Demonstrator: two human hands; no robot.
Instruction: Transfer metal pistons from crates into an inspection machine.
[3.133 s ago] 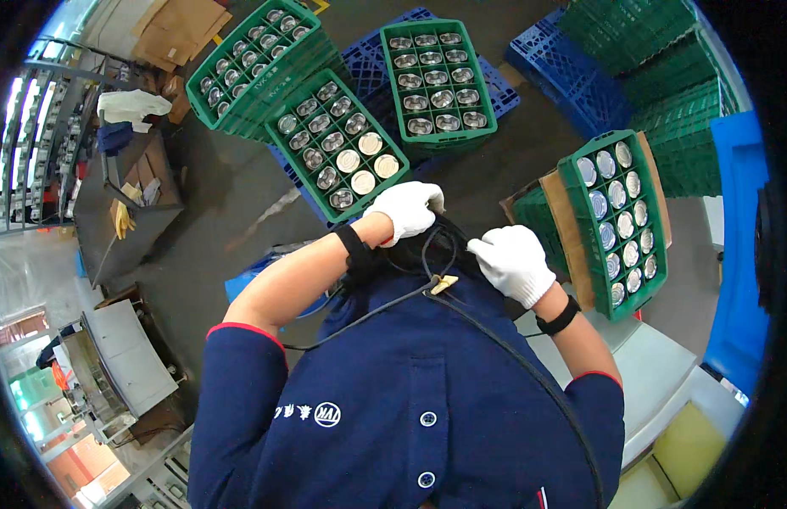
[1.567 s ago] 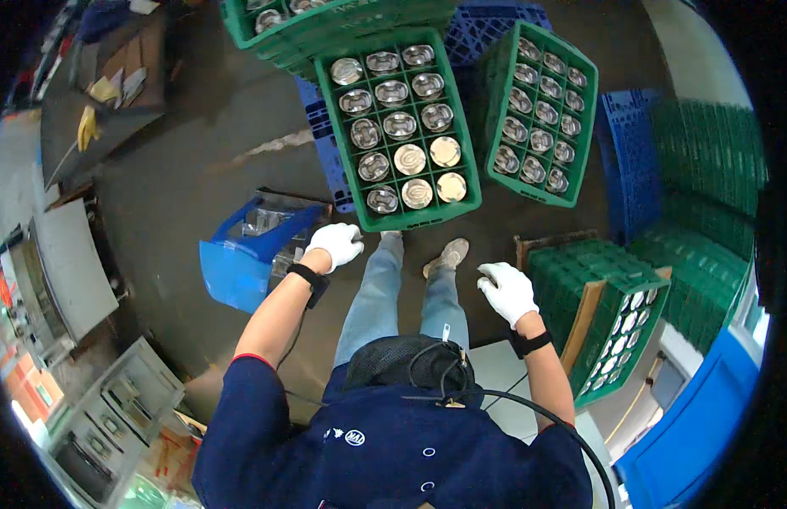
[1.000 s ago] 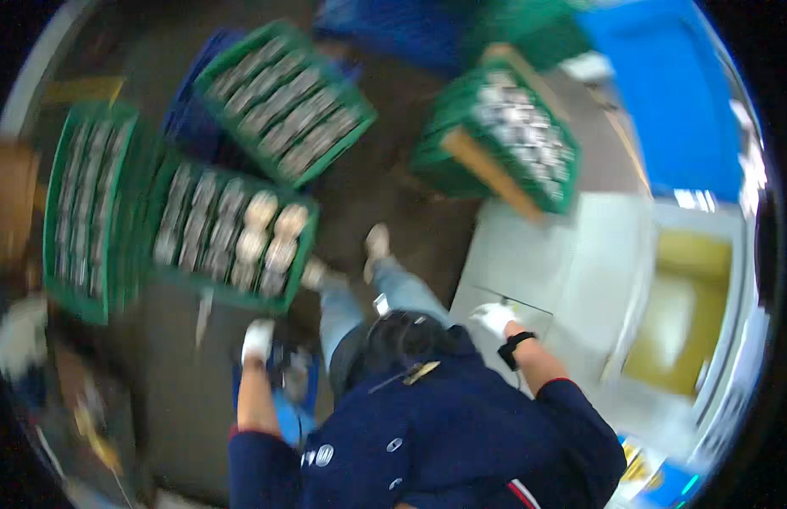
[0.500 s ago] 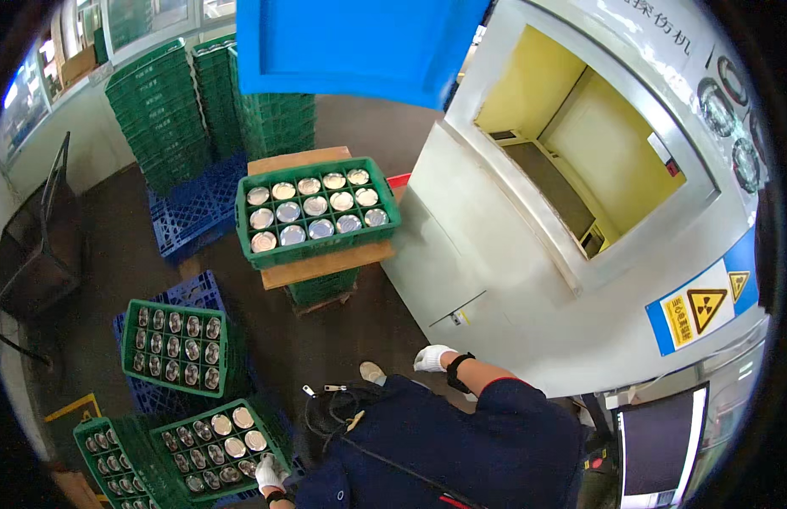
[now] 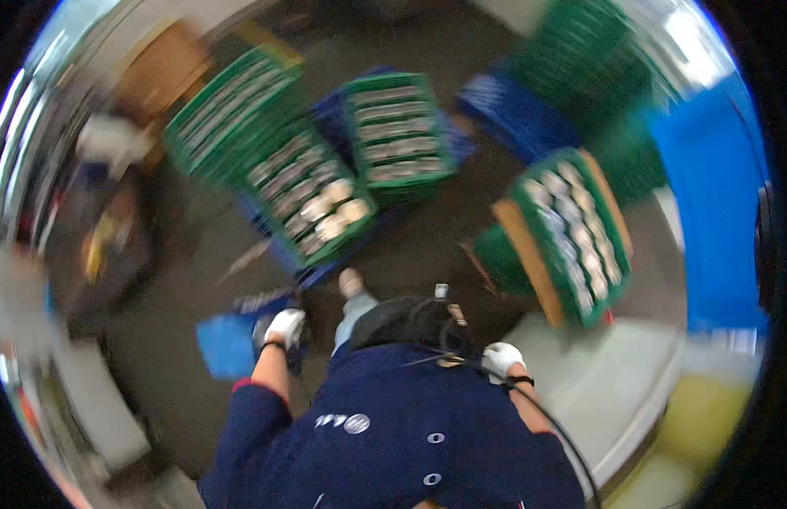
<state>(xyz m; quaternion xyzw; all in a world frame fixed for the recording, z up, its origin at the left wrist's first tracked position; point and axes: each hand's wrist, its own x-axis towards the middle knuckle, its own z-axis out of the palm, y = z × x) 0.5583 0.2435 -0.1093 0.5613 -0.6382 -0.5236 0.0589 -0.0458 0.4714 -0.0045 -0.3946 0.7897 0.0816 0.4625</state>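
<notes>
My left hand, in a white glove, hangs low on my left, beside a dark object and a blue one that I cannot make out. On my right, my gloved right hand is near the pale cabinet and a black cord. Motion blurs the fingers of both hands. In front of me a green crate holds rows of round metal parts, the nearest lying face up. Another filled crate stands just beyond it, and a third to its left.
At the right, a green crate of round parts rests on a brown board above another green crate. Stacked green crates stand behind, by a blue pallet. A blue panel is at the far right; a brown box is far left.
My view has swung left, so the crates have shifted up and right. My left hand has come away from the metal parts in the low crate. The cabinet's opening has left the picture.
</notes>
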